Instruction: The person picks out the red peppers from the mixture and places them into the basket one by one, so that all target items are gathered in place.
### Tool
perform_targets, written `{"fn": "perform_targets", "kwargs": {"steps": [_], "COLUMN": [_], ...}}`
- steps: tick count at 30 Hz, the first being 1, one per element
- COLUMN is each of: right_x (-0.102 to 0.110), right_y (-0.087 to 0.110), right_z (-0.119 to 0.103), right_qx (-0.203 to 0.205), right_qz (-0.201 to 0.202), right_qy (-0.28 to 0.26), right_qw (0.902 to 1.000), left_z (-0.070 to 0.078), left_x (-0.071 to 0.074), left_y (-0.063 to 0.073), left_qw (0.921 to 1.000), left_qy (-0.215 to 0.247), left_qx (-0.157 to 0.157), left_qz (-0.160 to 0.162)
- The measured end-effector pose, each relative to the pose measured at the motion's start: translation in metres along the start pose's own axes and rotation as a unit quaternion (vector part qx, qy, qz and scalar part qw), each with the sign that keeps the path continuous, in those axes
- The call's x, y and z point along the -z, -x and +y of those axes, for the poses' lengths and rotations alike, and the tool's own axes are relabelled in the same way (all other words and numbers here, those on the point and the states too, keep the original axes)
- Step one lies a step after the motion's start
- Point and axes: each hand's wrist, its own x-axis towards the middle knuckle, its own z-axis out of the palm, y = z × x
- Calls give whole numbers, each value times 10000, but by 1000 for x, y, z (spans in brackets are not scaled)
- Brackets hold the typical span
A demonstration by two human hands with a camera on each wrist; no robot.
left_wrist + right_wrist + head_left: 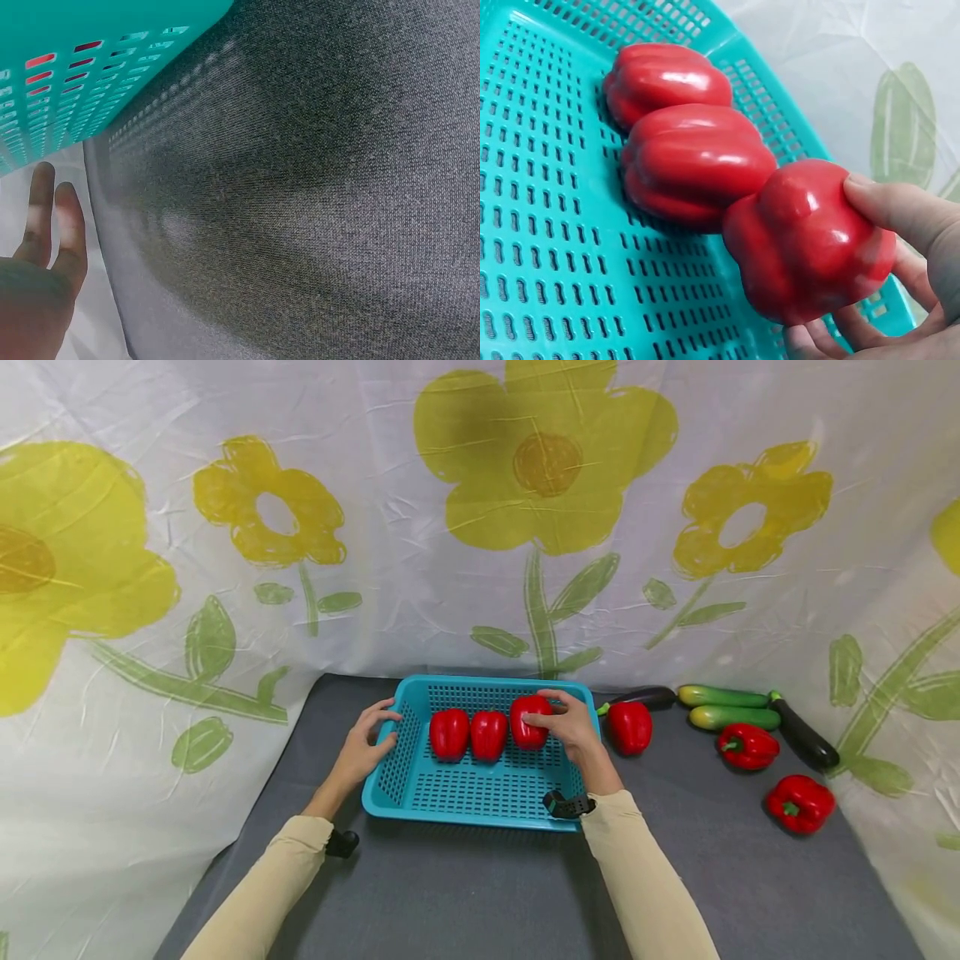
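Observation:
A blue plastic basket (pixel 480 810) with slotted walls stands on the dark cloth. Inside, two red bell peppers (pixel 449 734) (pixel 697 165) lie side by side toward its far wall. My right hand (pixel 573 727) grips a third bell pepper (pixel 529 723) between thumb and fingers, close beside those two; the right wrist view shows the thumb on top and fingers underneath. At the basket's left rim is my left hand (pixel 363 747), thumb and fingers spread, fingertips right at the edge. Two of its fingers (pixel 69 225) extend near the slotted wall in the left wrist view.
Right of the basket, a red bell pepper (pixel 629 727) lies near an eggplant (pixel 645 697). Farther right are two cucumbers (pixel 731 718), another eggplant (pixel 804 735) and two more bell peppers (pixel 799 804). A flower-printed curtain (pixel 420 610) hangs behind the dark tabletop (pixel 465 893).

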Motion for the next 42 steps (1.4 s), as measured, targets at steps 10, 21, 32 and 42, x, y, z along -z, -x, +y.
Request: {"fn": "perform_targets", "kwargs": {"steps": [10,21,32,42], "right_x": [0,0,-2,-1], "right_y": [-5,-12,-16,-14], "right_z": [3,9,17,16], "right_qx": [-274,-285,-267,-297], "right_qz": [-110,-55,177,-8], "right_qy": [-90,316,621,528], "right_qw": [9995,9991,9976,9982], "left_z": [2,2,-4,-3], "left_x": [0,1,1,1], "left_y": [0,0,-1,-1], "left_qw": [9999,10000,9999,9998], "left_qy": [37,36,29,34], "left_qx": [93,59,109,154], "left_qz": [-35,-55,-48,-81]}}
